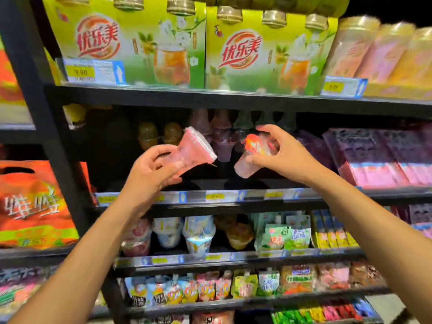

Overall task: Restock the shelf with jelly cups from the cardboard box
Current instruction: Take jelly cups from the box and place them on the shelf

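My left hand [155, 168] grips a pink jelly cup [195, 147] by its narrow base, the lid tilted up and to the right. My right hand [278, 153] holds a second pink jelly cup [251, 157] from above by its lid end, base pointing down-left. Both cups hang in front of the dark middle shelf [210, 183]. Several jelly cups [219, 134] stand stacked at the back of that shelf. The cardboard box is out of view.
Green drink cartons [145, 45] fill the shelf above. Purple and pink boxes [378, 157] sit right of the gap. Lower shelves hold cups [198, 232] and pouches [245, 284]. Orange bags [32, 206] lie on the left unit, past a black upright [42, 94].
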Demonstrator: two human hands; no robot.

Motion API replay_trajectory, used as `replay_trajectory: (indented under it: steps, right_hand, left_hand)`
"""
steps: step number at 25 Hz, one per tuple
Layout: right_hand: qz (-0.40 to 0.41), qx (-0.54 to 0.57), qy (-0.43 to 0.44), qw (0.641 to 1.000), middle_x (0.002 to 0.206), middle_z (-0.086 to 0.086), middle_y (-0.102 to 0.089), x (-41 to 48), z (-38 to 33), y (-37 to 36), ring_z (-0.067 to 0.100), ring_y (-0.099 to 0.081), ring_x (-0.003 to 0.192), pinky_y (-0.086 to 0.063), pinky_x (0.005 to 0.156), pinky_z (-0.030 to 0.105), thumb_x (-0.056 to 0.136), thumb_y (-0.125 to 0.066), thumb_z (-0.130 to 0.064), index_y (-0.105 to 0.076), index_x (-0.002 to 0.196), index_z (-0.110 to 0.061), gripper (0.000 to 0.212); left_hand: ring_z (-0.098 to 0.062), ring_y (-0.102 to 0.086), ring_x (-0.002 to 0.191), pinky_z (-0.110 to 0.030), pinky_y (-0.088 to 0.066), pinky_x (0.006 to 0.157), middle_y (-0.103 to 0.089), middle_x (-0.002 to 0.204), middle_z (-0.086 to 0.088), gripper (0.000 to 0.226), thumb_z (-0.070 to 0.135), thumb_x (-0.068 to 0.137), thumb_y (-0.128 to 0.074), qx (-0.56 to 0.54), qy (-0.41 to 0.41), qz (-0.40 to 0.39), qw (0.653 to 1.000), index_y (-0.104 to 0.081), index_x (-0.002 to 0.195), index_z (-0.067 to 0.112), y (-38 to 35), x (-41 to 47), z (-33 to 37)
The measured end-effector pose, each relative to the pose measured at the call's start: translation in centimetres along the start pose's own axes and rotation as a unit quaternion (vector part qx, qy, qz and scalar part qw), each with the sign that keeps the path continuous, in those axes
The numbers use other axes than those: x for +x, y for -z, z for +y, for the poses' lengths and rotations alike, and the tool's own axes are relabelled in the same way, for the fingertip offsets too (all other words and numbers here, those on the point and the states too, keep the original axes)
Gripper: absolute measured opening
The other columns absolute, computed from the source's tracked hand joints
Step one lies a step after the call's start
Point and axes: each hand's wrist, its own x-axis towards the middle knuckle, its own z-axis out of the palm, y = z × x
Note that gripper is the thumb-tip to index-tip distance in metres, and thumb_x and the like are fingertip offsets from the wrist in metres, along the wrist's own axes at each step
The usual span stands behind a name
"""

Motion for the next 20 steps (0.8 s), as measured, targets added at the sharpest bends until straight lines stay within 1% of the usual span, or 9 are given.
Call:
replay_trajectory:
  steps: [3, 5, 8, 10, 12, 14, 16, 18, 20]
  right_hand:
    - [-0.022, -0.018, -0.002, 1.0, 0.121, -0.008, -0.066, 1.9, 1.9, -0.8, 0.006, -0.064, 0.109, -0.052, 0.1, 0.035, 0.062, -0.082, -0.066, -0.053, 0.137, -0.035, 0.087]
    - [-0.038, -0.029, -0.025, 0.999, 0.11, -0.007, -0.07, 2.7, 2.4, -1.4, 0.008, -0.067, 0.098, -0.056, 0.093, 0.039, 0.065, -0.086, -0.058, -0.057, 0.131, -0.031, 0.076]
    - [-0.053, -0.031, -0.104, 0.993, 0.075, -0.003, -0.075, 3.1, 2.8, -2.3, 0.013, -0.07, 0.077, -0.058, 0.08, 0.04, 0.065, -0.085, -0.06, -0.072, 0.093, -0.023, 0.048]
    - [-0.048, 0.018, -0.18, 0.982, 0.075, -0.002, -0.075, 3.1, 3.1, -2.9, 0.015, -0.072, 0.083, -0.06, 0.079, 0.037, 0.067, -0.077, -0.07, -0.077, 0.075, -0.016, 0.054]
    - [-0.038, 0.125, -0.259, 0.957, 0.084, -0.002, -0.077, 3.3, 3.4, -3.3, 0.017, -0.073, 0.094, -0.058, 0.075, 0.032, 0.072, -0.07, -0.072, -0.076, 0.087, -0.016, 0.059]
    - [-0.078, 0.229, -0.337, 0.91, 0.088, 0.003, -0.076, 3.7, 3.6, -3.3, 0.021, -0.073, 0.09, -0.046, 0.062, 0.026, 0.072, -0.065, -0.075, -0.071, 0.099, -0.019, 0.062]
    - [-0.109, 0.391, -0.396, 0.824, 0.088, 0.009, -0.069, 4.0, 3.6, -3.1, 0.025, -0.066, 0.076, -0.039, 0.061, 0.027, 0.069, -0.07, -0.067, -0.066, 0.105, -0.019, 0.06]
    - [-0.082, 0.545, -0.412, 0.726, 0.098, 0.013, -0.066, 4.4, 3.9, -2.9, 0.026, -0.064, 0.081, -0.05, 0.073, 0.032, 0.069, -0.075, -0.053, -0.066, 0.112, -0.011, 0.061]
    - [-0.061, 0.604, -0.398, 0.688, 0.111, 0.017, -0.068, 4.5, 3.8, -2.7, 0.028, -0.066, 0.096, -0.054, 0.091, 0.04, 0.074, -0.076, -0.045, -0.066, 0.118, -0.004, 0.062]
  left_hand:
    - [-0.017, -0.073, 0.091, -0.029, -0.06, 0.068, -0.076, 0.1, 0.003, 0.039, 0.008, 0.081, -0.077, 0.034, 0.003, 0.014, 0.999, -0.06, 0.115, 0.019, 0.5, 2.6, 0.1]
    - [-0.016, -0.073, 0.099, -0.029, -0.058, 0.071, -0.077, 0.102, 0.004, 0.041, 0.009, 0.085, -0.08, 0.076, 0.003, 0.021, 0.997, -0.059, 0.118, 0.022, 0.6, 3.8, 0.1]
    - [-0.012, -0.073, 0.098, -0.027, -0.057, 0.072, -0.076, 0.106, 0.001, 0.038, 0.007, 0.09, -0.075, 0.118, 0.0, 0.01, 0.993, -0.061, 0.122, 0.023, 0.4, 5.2, -0.1]
    - [-0.013, -0.073, 0.1, -0.027, -0.057, 0.074, -0.076, 0.109, 0.0, 0.041, 0.013, 0.084, -0.08, 0.151, 0.0, -0.012, 0.988, -0.063, 0.12, 0.024, 0.3, 5.8, -0.3]
    - [-0.015, -0.073, 0.103, -0.032, -0.059, 0.079, -0.076, 0.11, 0.0, 0.044, 0.022, 0.078, -0.081, 0.187, 0.006, -0.033, 0.982, -0.065, 0.119, 0.024, 0.2, 6.2, -0.5]
    - [-0.015, -0.072, 0.102, -0.033, -0.06, 0.08, -0.076, 0.109, 0.001, 0.04, 0.018, 0.082, -0.082, 0.21, 0.018, -0.04, 0.977, -0.067, 0.119, 0.023, 0.0, 6.3, -0.8]
    - [-0.013, -0.073, 0.1, -0.034, -0.061, 0.08, -0.076, 0.107, 0.002, 0.033, 0.013, 0.087, -0.079, 0.223, 0.023, -0.047, 0.973, -0.068, 0.116, 0.025, -0.3, 6.4, -1.3]
    - [-0.013, -0.073, 0.098, -0.038, -0.061, 0.083, -0.076, 0.105, 0.003, 0.032, 0.012, 0.086, -0.08, 0.227, 0.028, -0.053, 0.972, -0.069, 0.114, 0.026, -0.6, 6.7, -1.8]
    - [-0.011, -0.073, 0.096, -0.039, -0.061, 0.082, -0.077, 0.103, 0.005, 0.032, 0.012, 0.085, -0.08, 0.232, 0.034, -0.054, 0.971, -0.07, 0.111, 0.028, -0.8, 6.9, -2.3]
